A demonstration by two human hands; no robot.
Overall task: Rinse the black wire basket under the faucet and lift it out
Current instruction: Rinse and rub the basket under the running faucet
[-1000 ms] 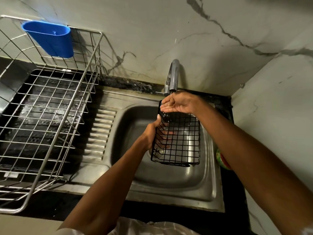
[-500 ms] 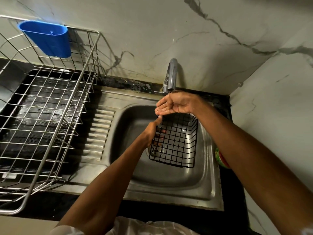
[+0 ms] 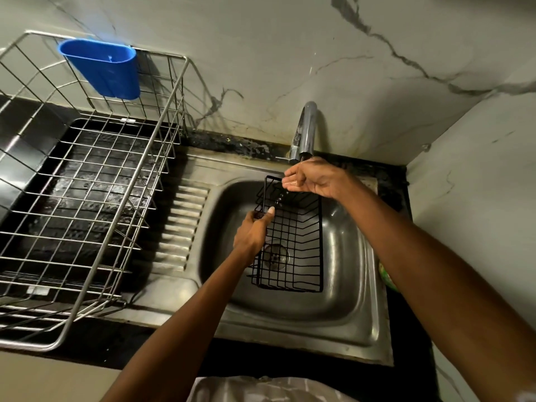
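Observation:
The black wire basket (image 3: 298, 250) hangs tilted inside the steel sink (image 3: 351, 288), its open side facing me and the drain showing through its grid. My left hand (image 3: 251, 232) grips the basket's left rim, thumb laid over the wire. My right hand (image 3: 314, 179) is cupped with fingers together just under the spout of the chrome faucet (image 3: 304, 132), above the basket's far edge. A thin trickle meets that hand and drops fall from it into the basket. Whether the right hand touches the wire is hidden.
A large steel dish rack (image 3: 95, 184) stands on the black counter to the left, with a blue plastic holder (image 3: 101, 68) hung on its back rail. A ribbed drainboard (image 3: 179, 227) lies between rack and sink. Something green (image 3: 387, 278) sits by the sink's right edge. Marble walls close the back and right.
My left hand has come out from behind the grid and now holds the left rim. The basket lies lower and flatter in the sink. My right hand stays under the spout.

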